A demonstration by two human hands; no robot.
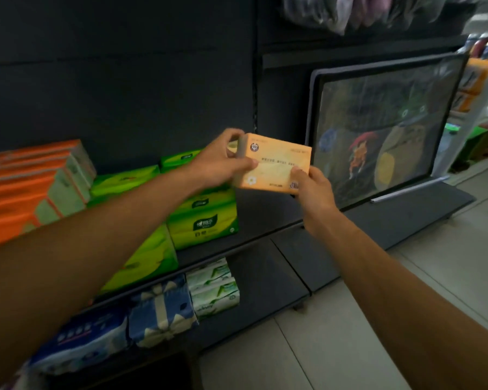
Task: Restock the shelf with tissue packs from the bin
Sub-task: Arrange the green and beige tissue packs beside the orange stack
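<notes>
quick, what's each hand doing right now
Left hand: closed on the left end of the pale orange rectangular tissue pack.
Right hand: closed on the same pack's lower right corner.

bare shelf board (268, 212) lies open between the green packs (203, 218) and the framed picture (383, 130).

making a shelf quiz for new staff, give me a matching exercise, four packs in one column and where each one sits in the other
Things:
1. pale orange tissue pack
2. bright green tissue packs
3. blue soft pack with white bow print
4. orange and white boxes

Places:
A. far left of upper shelf
B. lower shelf
C. held in both hands
D. upper shelf, below the left hand

Pairs: 1-C, 2-D, 3-B, 4-A
</notes>
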